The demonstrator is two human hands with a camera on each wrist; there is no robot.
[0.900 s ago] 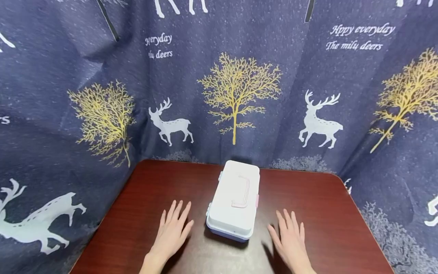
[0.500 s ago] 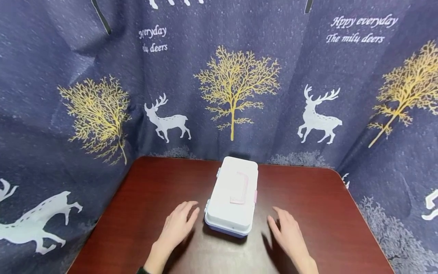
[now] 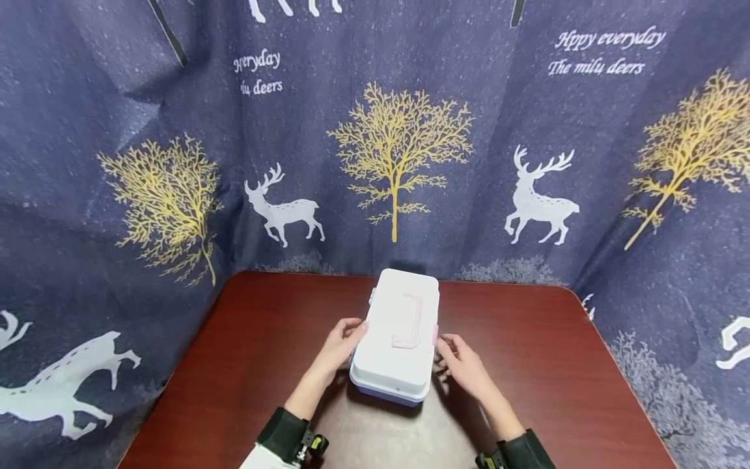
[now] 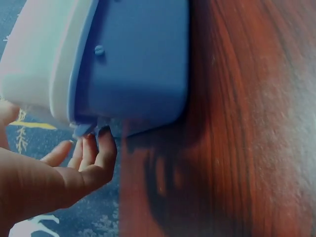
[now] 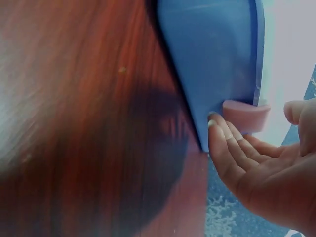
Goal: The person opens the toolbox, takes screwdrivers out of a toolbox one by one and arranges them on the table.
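Observation:
A white-lidded plastic storage box (image 3: pixel 389 361) with a blue-purple base stands on the table, its pink carrying handle (image 3: pixel 418 322) lying flat on the lid. On its left side, my left hand (image 3: pixel 336 345) holds the edge, thumb at the lid and curled fingertips (image 4: pixel 106 143) at a blue hinge (image 4: pixel 84 129) under the rim. At the opposite side is my right hand (image 3: pixel 463 368). Its gently bent fingers reach the blue wall just below the pink latch (image 5: pixel 247 116), and its thumb (image 5: pixel 292 111) stands apart from the fingers, beside the lid.
The box rests on a reddish-brown wooden table (image 3: pixel 281 306) with rounded far corners. A dark blue curtain (image 3: pixel 457 78) printed with deer and trees hangs behind it and along both sides. Dark bands with small devices sit on both wrists.
Both hands have moved forward and inward from the table on either side to the box's sides. Their spread fingers have bent. The box stays in place; the head view has shifted slightly.

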